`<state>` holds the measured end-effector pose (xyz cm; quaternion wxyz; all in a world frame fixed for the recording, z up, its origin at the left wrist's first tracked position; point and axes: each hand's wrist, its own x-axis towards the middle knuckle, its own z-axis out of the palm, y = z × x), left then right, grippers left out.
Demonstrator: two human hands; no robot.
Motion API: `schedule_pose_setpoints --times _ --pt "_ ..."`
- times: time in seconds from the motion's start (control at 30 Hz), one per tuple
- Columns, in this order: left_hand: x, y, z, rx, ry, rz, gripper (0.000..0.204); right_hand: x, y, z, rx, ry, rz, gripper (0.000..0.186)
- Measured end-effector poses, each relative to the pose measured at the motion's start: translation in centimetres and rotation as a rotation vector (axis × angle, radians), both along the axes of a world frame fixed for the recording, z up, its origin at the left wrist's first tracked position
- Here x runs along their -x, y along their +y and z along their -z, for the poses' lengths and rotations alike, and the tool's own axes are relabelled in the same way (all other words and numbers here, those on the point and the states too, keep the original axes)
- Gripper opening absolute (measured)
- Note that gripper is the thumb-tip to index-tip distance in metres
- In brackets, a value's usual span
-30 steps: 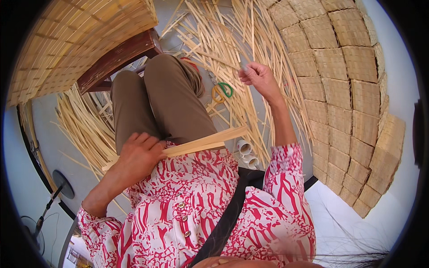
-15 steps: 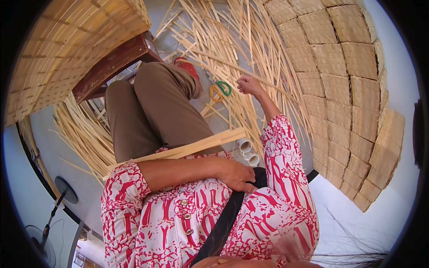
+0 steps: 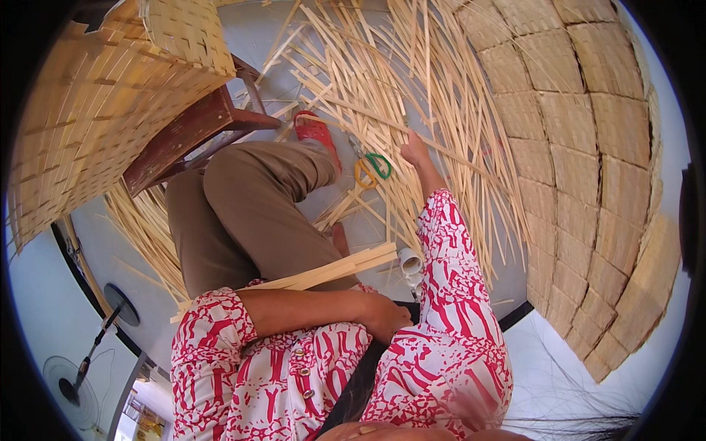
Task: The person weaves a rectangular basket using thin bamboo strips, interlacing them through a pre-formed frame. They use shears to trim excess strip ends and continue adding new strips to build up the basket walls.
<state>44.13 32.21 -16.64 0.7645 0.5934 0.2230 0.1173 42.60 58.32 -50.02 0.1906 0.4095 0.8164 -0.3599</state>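
Observation:
My right hand point(image 3: 414, 149) reaches among loose pale bamboo strips point(image 3: 353, 73) on the floor, its fingers closed; what is in them is too small to make out. Green-and-yellow-handled scissors point(image 3: 371, 171) lie just left of it. My left hand point(image 3: 386, 317) rests low across my waist by a black strap point(image 3: 346, 397), fingers curled and partly hidden. A small bundle of flat strips point(image 3: 334, 264) lies across my lap above that forearm. White cylinders point(image 3: 410, 262) stand below my right hand, beside my sleeve.
A woven bamboo panel point(image 3: 88, 125) and reddish wooden stool point(image 3: 184, 125) are at left. Stacked woven pieces point(image 3: 573, 184) line the right. My foot in a red slipper point(image 3: 312, 128) is among the strips. More strips point(image 3: 140, 228) lie lower left, near a fan point(image 3: 70, 389).
My left hand has left the lap strips and moved right across my waist. My legs have shifted, bringing the red slipper into fuller view. My right hand stays reaching out over the floor strips.

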Motion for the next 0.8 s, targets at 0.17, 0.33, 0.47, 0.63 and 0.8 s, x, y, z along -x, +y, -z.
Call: schedule_pose_setpoints --times 0.17,0.33,0.47,0.63,0.8 --pt "-1.3 -0.5 0.8 0.057 -0.003 0.081 0.077 -0.1 -0.1 1.8 -0.025 -0.014 0.046 0.074" --pt "-1.8 -0.8 2.6 0.060 -0.020 0.104 0.081 -1.2 0.4 4.5 -0.043 0.030 0.093 0.074" --pt "-2.3 -1.5 2.2 0.088 -0.018 0.093 0.079 0.4 -2.2 -0.7 -0.076 -0.149 0.118 0.068" --pt "-2.0 -1.1 2.1 0.014 0.026 0.178 0.076 0.3 -2.7 -1.3 -0.136 -0.311 -0.033 0.046" --pt "-2.0 -1.9 1.7 -0.028 0.022 0.125 0.072 -2.7 -4.4 -0.9 -0.316 -0.390 -0.202 0.035"
